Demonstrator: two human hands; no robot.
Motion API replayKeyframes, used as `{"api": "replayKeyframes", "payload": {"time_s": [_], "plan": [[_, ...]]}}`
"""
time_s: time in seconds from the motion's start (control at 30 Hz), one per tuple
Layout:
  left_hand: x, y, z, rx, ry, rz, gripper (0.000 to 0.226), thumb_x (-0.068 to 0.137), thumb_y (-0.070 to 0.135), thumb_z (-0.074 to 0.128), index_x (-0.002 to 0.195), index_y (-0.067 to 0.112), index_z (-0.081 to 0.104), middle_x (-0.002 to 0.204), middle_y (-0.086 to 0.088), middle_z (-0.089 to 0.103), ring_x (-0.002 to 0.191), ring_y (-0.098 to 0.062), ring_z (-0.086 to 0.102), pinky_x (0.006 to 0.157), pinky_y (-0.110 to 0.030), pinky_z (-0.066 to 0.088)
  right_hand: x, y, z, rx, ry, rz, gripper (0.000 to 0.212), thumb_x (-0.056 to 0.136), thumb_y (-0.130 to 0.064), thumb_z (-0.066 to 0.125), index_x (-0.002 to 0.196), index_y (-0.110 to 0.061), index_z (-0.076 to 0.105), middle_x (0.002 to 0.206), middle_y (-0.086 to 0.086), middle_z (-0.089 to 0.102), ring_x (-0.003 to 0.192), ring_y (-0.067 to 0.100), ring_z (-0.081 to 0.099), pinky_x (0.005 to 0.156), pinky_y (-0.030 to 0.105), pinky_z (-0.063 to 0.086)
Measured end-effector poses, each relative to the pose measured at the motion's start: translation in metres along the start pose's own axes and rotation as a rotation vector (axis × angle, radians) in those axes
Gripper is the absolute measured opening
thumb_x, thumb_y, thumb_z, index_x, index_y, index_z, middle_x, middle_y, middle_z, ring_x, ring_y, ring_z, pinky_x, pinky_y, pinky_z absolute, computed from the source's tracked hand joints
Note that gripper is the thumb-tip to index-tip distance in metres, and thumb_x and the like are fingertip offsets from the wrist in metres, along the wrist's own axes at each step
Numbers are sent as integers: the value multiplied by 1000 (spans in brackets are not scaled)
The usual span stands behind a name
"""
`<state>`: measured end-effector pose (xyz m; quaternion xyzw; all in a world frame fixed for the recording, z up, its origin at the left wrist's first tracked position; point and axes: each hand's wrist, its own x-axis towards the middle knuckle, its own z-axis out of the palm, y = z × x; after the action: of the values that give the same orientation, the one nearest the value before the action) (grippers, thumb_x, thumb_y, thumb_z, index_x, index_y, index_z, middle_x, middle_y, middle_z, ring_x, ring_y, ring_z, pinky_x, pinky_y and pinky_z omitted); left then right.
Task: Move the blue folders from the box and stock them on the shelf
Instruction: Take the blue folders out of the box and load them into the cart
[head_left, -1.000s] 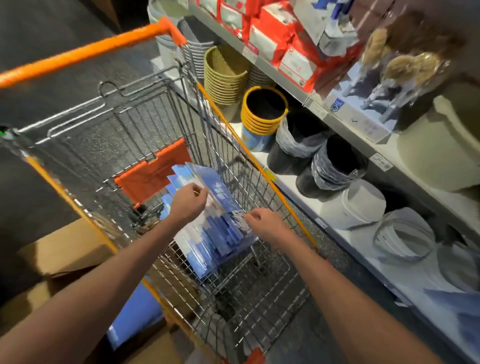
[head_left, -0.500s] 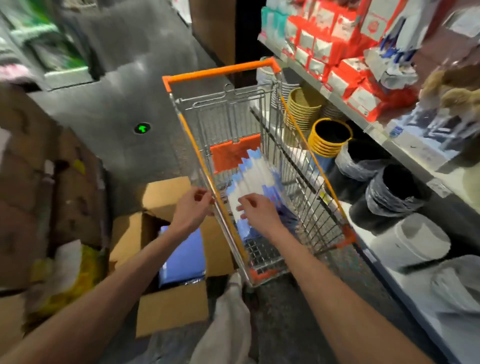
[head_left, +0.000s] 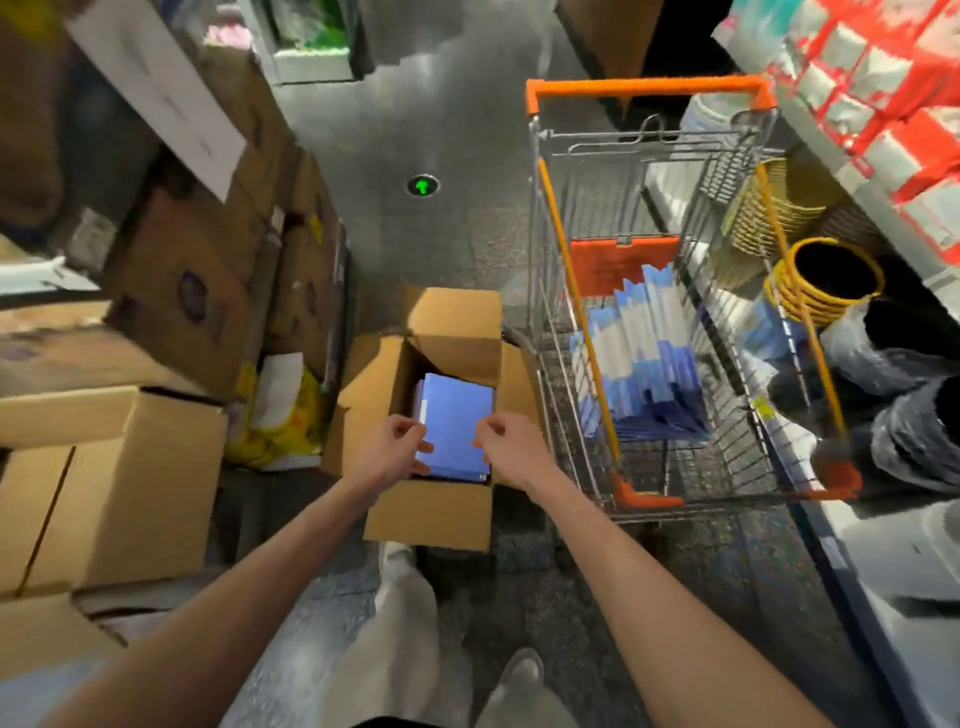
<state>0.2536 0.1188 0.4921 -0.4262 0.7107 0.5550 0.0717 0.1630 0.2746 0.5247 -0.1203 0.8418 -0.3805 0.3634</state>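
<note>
An open cardboard box (head_left: 429, 513) stands on the floor straight below me, with a stack of blue folders (head_left: 457, 415) lying flat inside. My left hand (head_left: 390, 450) curls over the stack's left edge and my right hand (head_left: 508, 446) over its right edge; both touch the top folders. The stack still rests in the box. To the right, several more blue folders (head_left: 644, 384) lie fanned out in a wire shopping cart (head_left: 571, 332) with an orange handle. The white shelf (head_left: 883, 582) runs along the far right.
Stacked cardboard boxes (head_left: 119, 483) crowd the left side, with a yellow bag (head_left: 280, 421) wedged beside them. On the right shelf stand yellow baskets (head_left: 826, 280), dark bins (head_left: 914, 431) and red packages (head_left: 872, 78). My legs and shoes (head_left: 514, 675) are on the grey floor.
My view swung from the cart down to the box. Both hands left the folders in the cart and moved left and down onto the stack in the box.
</note>
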Motion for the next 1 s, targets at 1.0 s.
{"api": "replayKeyframes", "payload": {"time_s": [1.0], "plan": [[386, -180, 22, -95, -57, -303, 42, 80, 59, 55, 104, 27, 66, 102, -1, 72, 99, -27, 71, 91, -44, 57, 390, 119, 187, 67, -33, 483, 20, 98, -34, 48, 80, -30, 56, 103, 11, 71, 93, 36, 67, 84, 58, 55]]}}
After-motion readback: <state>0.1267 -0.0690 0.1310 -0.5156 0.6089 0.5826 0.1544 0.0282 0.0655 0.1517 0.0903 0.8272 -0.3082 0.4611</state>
